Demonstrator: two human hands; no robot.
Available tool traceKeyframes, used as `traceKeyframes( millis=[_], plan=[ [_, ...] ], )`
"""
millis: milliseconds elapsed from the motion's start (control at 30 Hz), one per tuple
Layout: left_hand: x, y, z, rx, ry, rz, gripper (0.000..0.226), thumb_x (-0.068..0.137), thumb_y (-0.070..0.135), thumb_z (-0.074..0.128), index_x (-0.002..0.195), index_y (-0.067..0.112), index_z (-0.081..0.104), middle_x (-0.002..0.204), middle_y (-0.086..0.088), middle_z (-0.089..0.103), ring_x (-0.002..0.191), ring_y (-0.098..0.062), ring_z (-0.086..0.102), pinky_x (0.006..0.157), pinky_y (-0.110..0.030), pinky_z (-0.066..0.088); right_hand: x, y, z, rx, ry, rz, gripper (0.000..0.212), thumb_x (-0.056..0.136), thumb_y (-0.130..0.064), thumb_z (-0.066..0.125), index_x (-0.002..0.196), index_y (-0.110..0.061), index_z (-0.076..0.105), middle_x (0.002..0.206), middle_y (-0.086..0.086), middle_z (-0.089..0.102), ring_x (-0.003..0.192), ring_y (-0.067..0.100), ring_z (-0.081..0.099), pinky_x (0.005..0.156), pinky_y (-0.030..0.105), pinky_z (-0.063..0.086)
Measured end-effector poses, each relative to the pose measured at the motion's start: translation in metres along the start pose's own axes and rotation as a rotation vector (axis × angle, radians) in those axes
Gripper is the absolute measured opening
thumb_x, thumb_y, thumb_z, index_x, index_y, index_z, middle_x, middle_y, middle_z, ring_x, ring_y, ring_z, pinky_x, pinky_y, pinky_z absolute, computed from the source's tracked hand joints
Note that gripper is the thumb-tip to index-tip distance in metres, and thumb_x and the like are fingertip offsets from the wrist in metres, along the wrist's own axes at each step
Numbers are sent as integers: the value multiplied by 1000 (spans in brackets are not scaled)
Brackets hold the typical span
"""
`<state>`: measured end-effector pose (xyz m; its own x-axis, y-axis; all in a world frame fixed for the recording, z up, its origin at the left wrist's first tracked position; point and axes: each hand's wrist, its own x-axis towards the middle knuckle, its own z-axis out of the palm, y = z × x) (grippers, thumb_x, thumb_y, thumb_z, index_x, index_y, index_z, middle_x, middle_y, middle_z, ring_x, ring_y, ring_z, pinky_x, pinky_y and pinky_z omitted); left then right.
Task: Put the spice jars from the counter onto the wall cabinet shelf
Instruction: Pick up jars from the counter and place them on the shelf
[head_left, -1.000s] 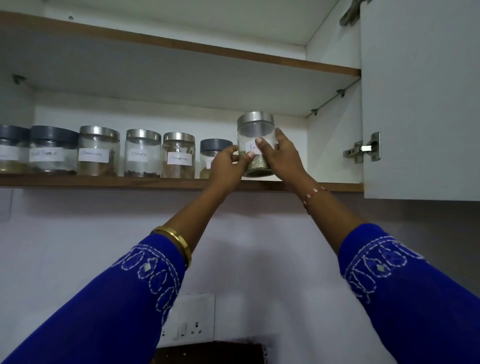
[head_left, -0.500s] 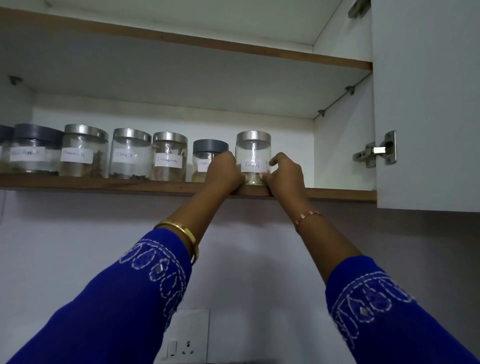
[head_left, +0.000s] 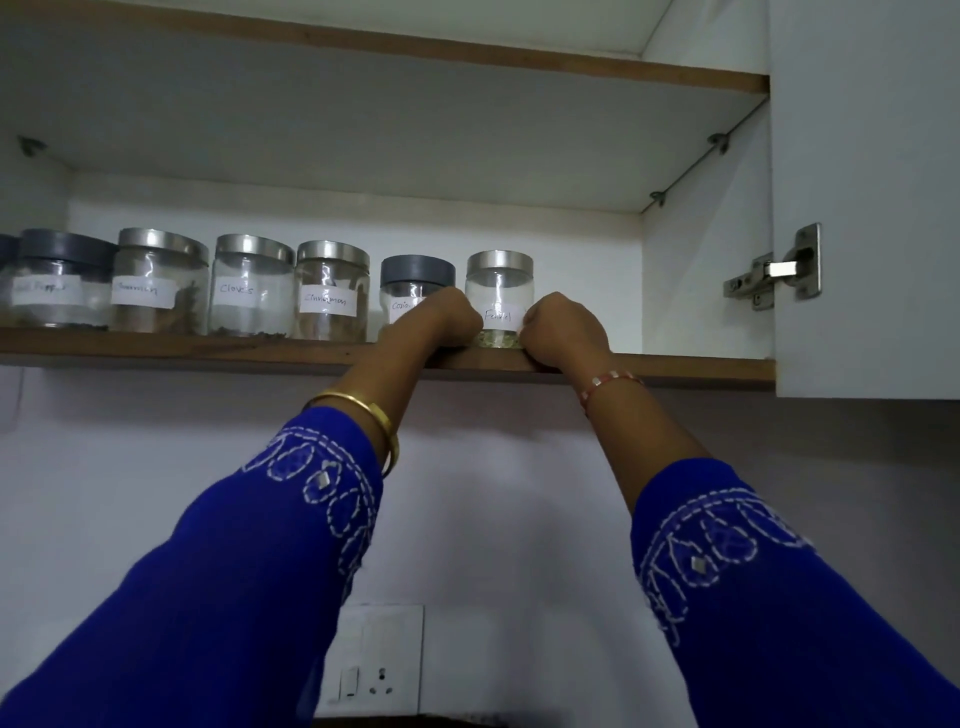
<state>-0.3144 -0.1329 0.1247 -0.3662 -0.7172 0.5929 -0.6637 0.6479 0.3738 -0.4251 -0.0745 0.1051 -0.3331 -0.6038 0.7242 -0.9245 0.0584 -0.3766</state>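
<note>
1. The wall cabinet (head_left: 415, 130) stands open, its white door (head_left: 862, 197) swung out at the right on a metal hinge (head_left: 774, 273).
2. The wooden-edged shelf (head_left: 182, 352) carries a row of labelled spice jars (head_left: 249, 286) along its front.
3. Two arms in blue embroidered sleeves (head_left: 249, 571) reach up to the shelf.
4. The fennel jar (head_left: 500, 291), steel-lidded, stands upright at the right end of the row, beside a grey-lidded jar (head_left: 415, 283).
5. The left hand (head_left: 451, 322) and right hand (head_left: 563, 332) flank the fennel jar's base, fingers curled against it and knuckles at the shelf edge.
6. A wall socket (head_left: 374, 660) sits below.
</note>
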Motion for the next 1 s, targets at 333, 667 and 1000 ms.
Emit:
traceKeyframes(
  millis=[333,667,1000],
  plan=[
    [-69,-22,25,181,554,317,27,89,8,40,103,-1,61,97,-21,65,89,-35,60,69,-33,42,-63,12,18,-213,216,-225,38,98,-22,36,130,-7,51,132,16,55,125,31,47,108,37,29],
    [-214,-76,74,-213,459,187,34,96,11,37,125,6,55,130,-11,58,123,-22,52,103,-21,33,-217,17,86,36,8,-224,52,100,-27,36,147,-10,25,157,8,17,147,23,10,120,31,5],
    [-344,-159,113,-314,255,-57,31,96,9,41,120,3,58,121,-15,63,112,-24,58,92,-16,38,-365,-2,161,312,-221,-65,49,97,-22,45,143,-6,35,152,11,31,145,25,21,117,31,17]
  ],
)
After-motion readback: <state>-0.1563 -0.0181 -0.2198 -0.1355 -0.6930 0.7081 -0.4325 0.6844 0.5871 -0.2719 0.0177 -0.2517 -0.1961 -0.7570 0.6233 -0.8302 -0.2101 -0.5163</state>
